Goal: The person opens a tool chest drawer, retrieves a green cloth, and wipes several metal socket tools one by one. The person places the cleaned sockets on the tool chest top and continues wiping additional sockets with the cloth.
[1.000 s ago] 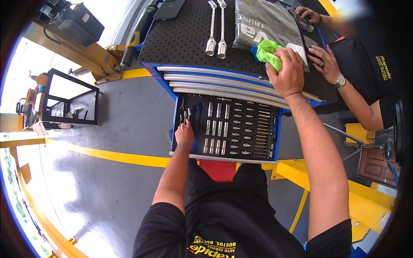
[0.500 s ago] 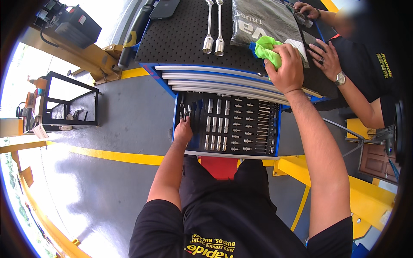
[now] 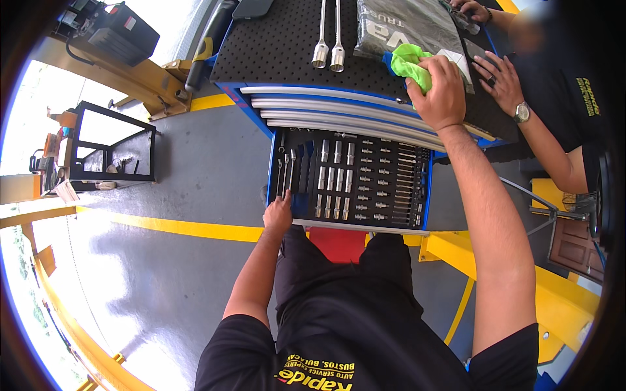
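My right hand (image 3: 441,91) is closed round a bright green cloth (image 3: 412,67) at the front right of the tool cabinet's top. Beside the cloth lies a grey plastic bag (image 3: 403,26) with pale printing. My left hand (image 3: 278,212) is at the near left corner of the open drawer (image 3: 365,227), its fingers bunched at the lower ends of slim wrenches (image 3: 291,164). Whether it grips one is hidden. Rows of chrome sockets (image 3: 330,177), bit sockets (image 3: 383,172) and thin drivers or keys (image 3: 404,179) fill the black foam to the right.
Two long socket-ended wrenches (image 3: 337,39) and a dark phone (image 3: 253,7) lie on the perforated cabinet top (image 3: 274,52). Another person's hand (image 3: 501,85), with a watch, rests at its right edge. Yellow steel beams (image 3: 508,264) stand low right; a black frame stand (image 3: 117,140) is left.
My left hand has drawn nearer to me along the wrenches, uncovering more of their length. My right hand still holds the cloth in about the same place. The view has shifted slightly.
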A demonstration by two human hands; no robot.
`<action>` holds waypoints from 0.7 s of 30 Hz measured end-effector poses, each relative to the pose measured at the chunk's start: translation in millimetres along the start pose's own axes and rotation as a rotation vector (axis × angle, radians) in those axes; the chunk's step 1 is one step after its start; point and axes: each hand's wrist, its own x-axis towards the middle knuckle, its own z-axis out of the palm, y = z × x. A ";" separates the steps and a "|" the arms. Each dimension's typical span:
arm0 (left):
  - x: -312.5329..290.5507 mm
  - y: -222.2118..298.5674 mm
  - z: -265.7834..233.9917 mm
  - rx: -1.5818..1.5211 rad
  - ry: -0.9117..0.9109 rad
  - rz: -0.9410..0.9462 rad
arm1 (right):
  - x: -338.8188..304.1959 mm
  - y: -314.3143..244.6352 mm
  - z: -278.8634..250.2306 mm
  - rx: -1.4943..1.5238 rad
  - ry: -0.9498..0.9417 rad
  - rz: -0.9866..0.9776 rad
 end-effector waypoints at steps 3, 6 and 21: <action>11.7 2.6 3.8 0.143 -0.125 0.015 | -0.7 -0.6 -0.5 -0.002 -0.005 0.005; 13.8 3.7 4.4 0.182 -0.153 0.026 | 0.0 -1.7 -1.0 0.013 -0.002 0.010; 86.9 39.6 -30.5 0.320 -0.154 0.047 | -1.1 -3.5 -4.2 0.032 -0.021 0.031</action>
